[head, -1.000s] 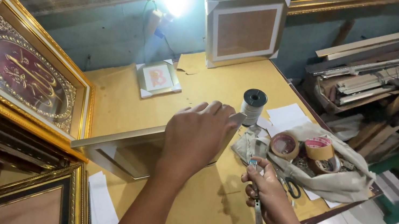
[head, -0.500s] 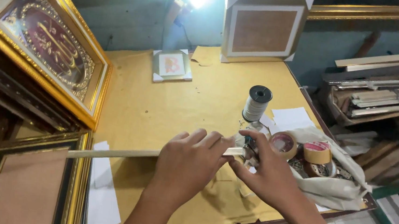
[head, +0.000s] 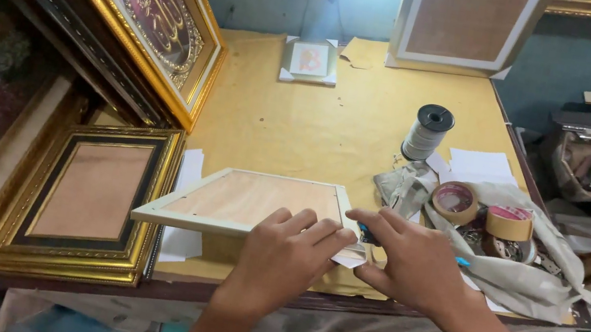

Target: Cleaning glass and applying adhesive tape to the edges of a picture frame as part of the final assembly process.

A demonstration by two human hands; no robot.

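A small white picture frame (head: 240, 203) with a brown board back lies face down on the yellow table (head: 335, 124), near its front edge. My left hand (head: 285, 257) presses flat on the frame's near right corner. My right hand (head: 412, 261) rests at the same corner, fingers pointing left and touching a small white or clear strip there. Something blue pokes out from under my right hand; what it is I cannot tell.
Two tape rolls (head: 483, 214) sit on a crumpled cloth (head: 528, 272) at the right, with a spool of wire (head: 426, 132) behind them. Gold frames (head: 90, 203) lean at the left. A small white frame (head: 310, 60) and a larger one (head: 463, 21) stand at the back.
The white frame has gone from standing on edge to lying flat with its back up. Both hands have come together at its near right corner. The camera has tilted down and left.
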